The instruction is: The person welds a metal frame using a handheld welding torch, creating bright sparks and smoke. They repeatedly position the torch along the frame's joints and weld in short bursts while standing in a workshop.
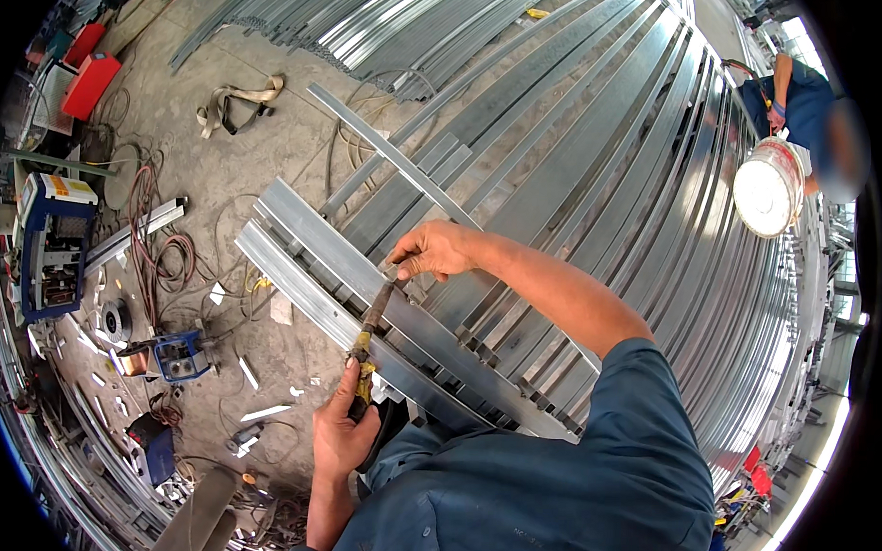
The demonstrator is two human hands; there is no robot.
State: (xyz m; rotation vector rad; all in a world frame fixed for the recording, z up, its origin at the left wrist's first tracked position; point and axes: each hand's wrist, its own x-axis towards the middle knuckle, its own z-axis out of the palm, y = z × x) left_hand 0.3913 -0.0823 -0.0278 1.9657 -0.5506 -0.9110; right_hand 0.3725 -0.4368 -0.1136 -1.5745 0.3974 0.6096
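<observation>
My left hand (340, 436) is wrapped round the yellow and black handle of a welding torch (373, 322). Its dark nozzle points up and to the right, over galvanised steel profiles. At the nozzle's end, the fingers of my right hand (438, 248) are pinched together; whatever they grip is too small to make out. Beneath both hands lie two parallel lengths of steel profile (298, 219), running from upper left to lower right. Beyond my right hand, a narrower steel bar (388, 153) slants across longer profiles.
Long steel profiles (545, 199) fan out to the right. A loose stack (394, 34) lies at the back. Left are a blue welding machine (56, 245), a wire feeder (179, 357), cables (168, 261) and a strap (236, 106). A co-worker (806, 107) stands right, near a white bucket (767, 194).
</observation>
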